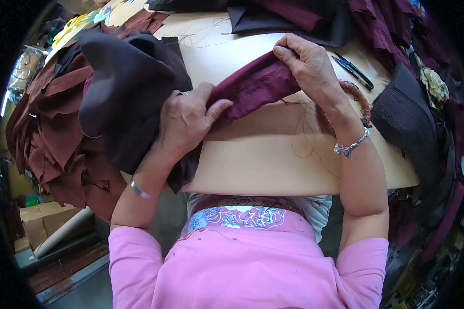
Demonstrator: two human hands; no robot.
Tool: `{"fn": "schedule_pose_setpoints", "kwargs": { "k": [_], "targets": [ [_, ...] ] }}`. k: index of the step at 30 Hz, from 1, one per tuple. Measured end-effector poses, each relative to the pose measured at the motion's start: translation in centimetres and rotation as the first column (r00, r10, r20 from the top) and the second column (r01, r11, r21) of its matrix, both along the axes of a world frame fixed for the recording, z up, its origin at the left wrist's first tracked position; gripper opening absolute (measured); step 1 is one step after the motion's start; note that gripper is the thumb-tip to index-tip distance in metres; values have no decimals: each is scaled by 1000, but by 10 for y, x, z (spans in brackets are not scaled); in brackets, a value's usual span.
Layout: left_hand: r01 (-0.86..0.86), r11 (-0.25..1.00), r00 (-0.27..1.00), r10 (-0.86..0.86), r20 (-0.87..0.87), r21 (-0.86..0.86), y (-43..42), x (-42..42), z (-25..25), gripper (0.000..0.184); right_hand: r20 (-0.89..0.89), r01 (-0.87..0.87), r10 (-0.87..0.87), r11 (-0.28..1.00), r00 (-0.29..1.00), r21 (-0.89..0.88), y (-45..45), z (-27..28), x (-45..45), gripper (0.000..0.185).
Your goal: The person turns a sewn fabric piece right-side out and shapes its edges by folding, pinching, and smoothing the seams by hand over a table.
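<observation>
A maroon strip of fabric (260, 87) with a stitched seam stretches between my two hands above the table. My left hand (185, 116) grips its lower left end, thumb on top, where it joins a dark brown fabric piece (123, 92) that bulges up over the left side. At the upper right end, my right hand (307, 62) pinches the strip between thumb and fingers. Behind my right wrist lies a brown wrapped ring (363, 100), partly hidden by the arm. Dark thread snips (353, 71) rest on the table just right of my right hand.
The pale tabletop (252, 165) carries loose threads. Reddish-brown cloth pieces (56, 139) are heaped at the left. Dark fabric (294, 23) lies along the far edge, with maroon cloth (386, 26) at the upper right. A black textured piece (407, 108) hangs over the right edge.
</observation>
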State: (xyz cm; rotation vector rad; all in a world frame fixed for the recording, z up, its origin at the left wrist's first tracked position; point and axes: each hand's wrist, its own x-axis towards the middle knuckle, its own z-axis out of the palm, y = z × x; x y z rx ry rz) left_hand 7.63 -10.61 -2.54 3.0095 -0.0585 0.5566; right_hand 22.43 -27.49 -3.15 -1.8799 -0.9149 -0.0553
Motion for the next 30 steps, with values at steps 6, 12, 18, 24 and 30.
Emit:
{"fn": "schedule_pose_setpoints", "kwargs": {
  "k": [6,12,18,24,30],
  "targets": [
    [29,982,998,-38,47,186,20,-16,-7,40,19,45,-44,998,999,-35,-2,-6,9,16],
    [-182,952,981,158,116,244,50,-40,15,50,-9,103,-104,990,995,-101,-5,5,9,18],
    [-51,997,996,56,73,-65,78,-47,22,48,90,190,-173,950,981,-248,-8,-3,17,19],
    [-42,997,997,46,61,-70,73,-50,11,51,708,204,-43,968,705,-144,13,8,-7,35],
    [-43,996,992,53,114,-82,75,-48,4,55,440,95,183,837,879,-539,20,8,-38,31]
  ]
}}
